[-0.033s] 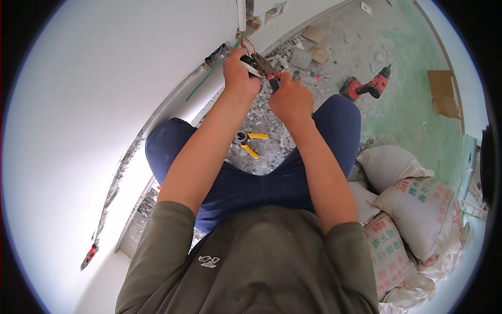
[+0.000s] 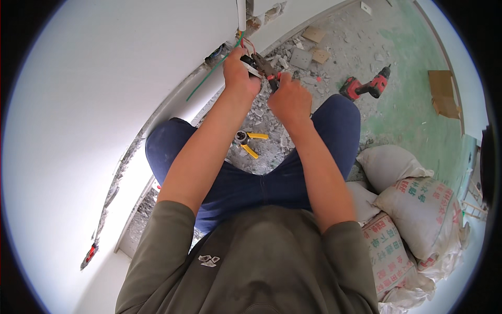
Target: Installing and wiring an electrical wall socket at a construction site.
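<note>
Rubble-strewn floor [image 2: 340, 44]; right fingers [image 2: 285, 80] wrapped round pliers [image 2: 265, 65]; left fingers [image 2: 237, 54] seemingly curled on white fitting [image 2: 253, 70].

The red-and-black-handled pliers [image 2: 268, 71] have a dark, matt metal head [image 2: 262, 62]. The yellow-handled tool [image 2: 251, 136] has smooth plastic grips [image 2: 259, 136]. Bulging white sacks [image 2: 415, 204] appear woven, matt.

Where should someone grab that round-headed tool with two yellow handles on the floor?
Probably by both slim yellow handles, coming from the person's right: they spread open that way, while the rounded grey-and-black head points left. The right hand, though, holds dark, red-gripped metal pliers.
</note>
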The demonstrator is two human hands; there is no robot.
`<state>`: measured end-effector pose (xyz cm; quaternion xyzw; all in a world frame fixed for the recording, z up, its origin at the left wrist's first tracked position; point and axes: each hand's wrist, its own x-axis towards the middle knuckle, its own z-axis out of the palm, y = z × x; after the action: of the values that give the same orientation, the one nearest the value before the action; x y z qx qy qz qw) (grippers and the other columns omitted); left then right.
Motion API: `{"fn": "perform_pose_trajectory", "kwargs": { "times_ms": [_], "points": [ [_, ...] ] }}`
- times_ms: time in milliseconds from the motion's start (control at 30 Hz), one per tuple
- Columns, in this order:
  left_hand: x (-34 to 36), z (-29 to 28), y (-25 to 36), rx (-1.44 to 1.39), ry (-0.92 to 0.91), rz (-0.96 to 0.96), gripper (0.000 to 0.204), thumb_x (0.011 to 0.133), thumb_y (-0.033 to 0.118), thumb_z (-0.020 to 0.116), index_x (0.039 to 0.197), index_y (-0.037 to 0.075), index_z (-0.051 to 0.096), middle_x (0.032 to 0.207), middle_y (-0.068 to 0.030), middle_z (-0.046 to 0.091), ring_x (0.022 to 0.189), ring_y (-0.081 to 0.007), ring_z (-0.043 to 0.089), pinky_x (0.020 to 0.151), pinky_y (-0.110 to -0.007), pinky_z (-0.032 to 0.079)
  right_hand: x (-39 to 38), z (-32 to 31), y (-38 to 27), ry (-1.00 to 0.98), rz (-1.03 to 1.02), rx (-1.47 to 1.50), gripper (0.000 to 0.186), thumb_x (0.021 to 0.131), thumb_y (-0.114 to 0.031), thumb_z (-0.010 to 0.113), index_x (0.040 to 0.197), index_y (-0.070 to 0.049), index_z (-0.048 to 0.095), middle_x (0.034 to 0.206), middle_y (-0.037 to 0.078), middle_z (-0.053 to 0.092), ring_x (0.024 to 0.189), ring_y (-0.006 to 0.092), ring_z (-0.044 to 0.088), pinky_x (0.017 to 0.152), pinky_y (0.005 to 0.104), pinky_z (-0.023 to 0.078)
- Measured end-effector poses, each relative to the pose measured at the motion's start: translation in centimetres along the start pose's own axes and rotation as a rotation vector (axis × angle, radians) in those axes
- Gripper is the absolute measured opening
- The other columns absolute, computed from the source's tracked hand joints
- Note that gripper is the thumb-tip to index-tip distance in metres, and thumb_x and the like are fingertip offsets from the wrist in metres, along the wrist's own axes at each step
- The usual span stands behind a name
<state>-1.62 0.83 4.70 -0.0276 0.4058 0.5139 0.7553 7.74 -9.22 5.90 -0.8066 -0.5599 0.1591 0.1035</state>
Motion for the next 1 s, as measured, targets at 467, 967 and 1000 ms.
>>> {"fn": "perform_pose_trajectory", "kwargs": {
  "times_ms": [467, 967, 1000],
  "points": [
    [-0.2, -1.5, 2.1, -0.01, -0.196, -0.217, 0.024, 0.079, 0.022, 0.063, 0.096, 0.007, 0.056, 0.088, -0.0131, 0.055, 0.082, -0.0289, 0.055, 0.077, -0.047, 0.047, 5.8, -4.3, 4.1, -0.634, -0.207, 0.426, 0.054, 0.078, -0.023, 0.068, 0.126, -0.003, 0.053, 0.086, 0.01, 0.064, 0.079, 0.0228, 0.064, 0.071, 0.0389, 0.05],
    [0.2, -2.8, 2.4, -0.04, -0.431, -0.3, 0.025, 0.08, 0.024, 0.062, 0.099, 0.008, 0.06, 0.089, -0.0108, 0.057, 0.082, -0.0263, 0.053, 0.079, -0.043, 0.045, 4.5, -4.1, 2.5, -0.332, -0.218, 0.104, 0.029, 0.081, -0.018, 0.056, 0.101, 0.001, 0.064, 0.087, 0.026, 0.067, 0.089, 0.0421, 0.066, 0.081, 0.0503, 0.051],
    [0.3, -2.9, 2.5, -0.047, -0.429, -0.299, 0.025, 0.08, 0.024, 0.062, 0.099, 0.008, 0.06, 0.089, -0.0108, 0.057, 0.082, -0.0263, 0.053, 0.079, -0.043, 0.045, 4.6, -3.9, 2.4, -0.365, -0.23, 0.181, 0.025, 0.081, -0.019, 0.056, 0.094, 0.002, 0.064, 0.082, 0.025, 0.067, 0.08, 0.0398, 0.067, 0.074, 0.0486, 0.052]
  ]
}}
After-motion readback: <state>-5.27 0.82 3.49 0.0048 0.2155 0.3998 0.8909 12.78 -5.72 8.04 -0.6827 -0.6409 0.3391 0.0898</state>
